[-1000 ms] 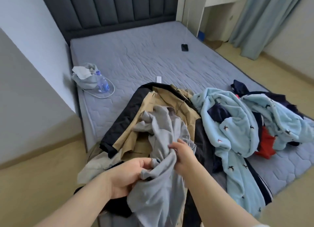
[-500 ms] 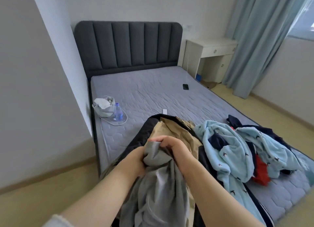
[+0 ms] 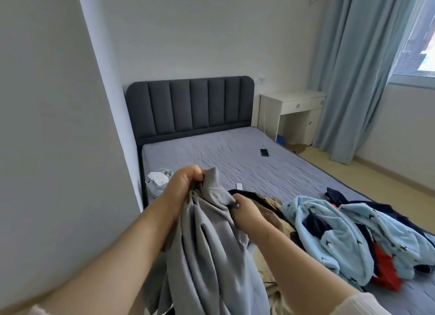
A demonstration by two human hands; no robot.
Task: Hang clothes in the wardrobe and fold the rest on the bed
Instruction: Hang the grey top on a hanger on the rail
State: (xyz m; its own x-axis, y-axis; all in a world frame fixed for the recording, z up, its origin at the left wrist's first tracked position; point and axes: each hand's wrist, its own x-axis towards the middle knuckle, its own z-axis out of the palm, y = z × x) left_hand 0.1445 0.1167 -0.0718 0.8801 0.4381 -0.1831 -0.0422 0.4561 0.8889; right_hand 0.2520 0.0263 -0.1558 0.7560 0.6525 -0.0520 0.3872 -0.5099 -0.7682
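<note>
Left hand [image 3: 186,181]: my fingers are curled tight round a bunched top edge of the grey garment [image 3: 211,256], and this is the higher of my two hands.
Right hand [image 3: 247,208]: lower and to the right, thumb and fingers pinching a fold of the same garment.
Change in the hands: half a second ago they gripped the cloth side by side at one height; now they have drawn apart and the left has risen.
Grey garment: it hangs in long folds between my forearms, lifted off the heap.
Tan jacket [image 3: 268,203]: just behind my right hand at the foot of the bed [image 3: 223,154], unmoved.
Light blue fleece [image 3: 329,232]: to the right on the mattress, bird-printed, tangled with a red garment [image 3: 386,267] and a navy garment [image 3: 336,194], lying as before.
Grey bag [image 3: 156,180]: by the bed's left edge, now partly hidden behind my left hand; the bottle beside it no longer shows.
Phone [image 3: 264,152]: far side of the mattress, where it was.
Room: my view has tipped upward, so the headboard [image 3: 188,107], bedside table [image 3: 294,102], curtain [image 3: 348,67] and now a window [image 3: 419,44] show.
</note>
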